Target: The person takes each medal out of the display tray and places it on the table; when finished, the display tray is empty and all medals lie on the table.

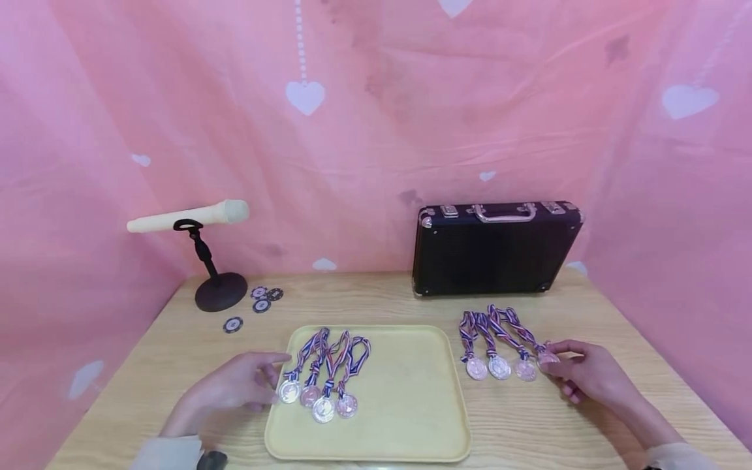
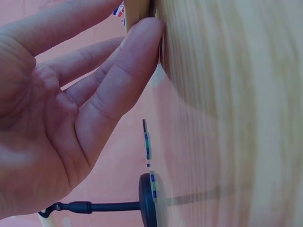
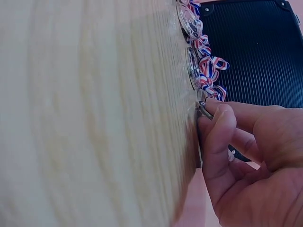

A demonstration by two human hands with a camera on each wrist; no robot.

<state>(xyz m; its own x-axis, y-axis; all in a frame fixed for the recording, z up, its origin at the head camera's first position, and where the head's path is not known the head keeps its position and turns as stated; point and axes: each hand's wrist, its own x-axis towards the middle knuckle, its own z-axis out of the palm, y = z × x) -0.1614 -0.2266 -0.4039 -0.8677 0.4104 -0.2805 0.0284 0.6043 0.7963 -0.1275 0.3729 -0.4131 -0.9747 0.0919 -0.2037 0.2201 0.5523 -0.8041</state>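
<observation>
Pinching the rightmost medal point(image 1: 548, 357) of the row on the surface point(image 1: 587, 313), the right hand point(image 1: 587, 375) has its fingers point(image 3: 215, 137) clamped on the disc's edge. The left hand point(image 1: 235, 385), fingers straight, steadies the tray point(image 1: 411, 418), where four medals point(image 1: 320, 398) already lie. Judged next: lifting this medal across calls for a firm grip and a trailing ribbon.
</observation>
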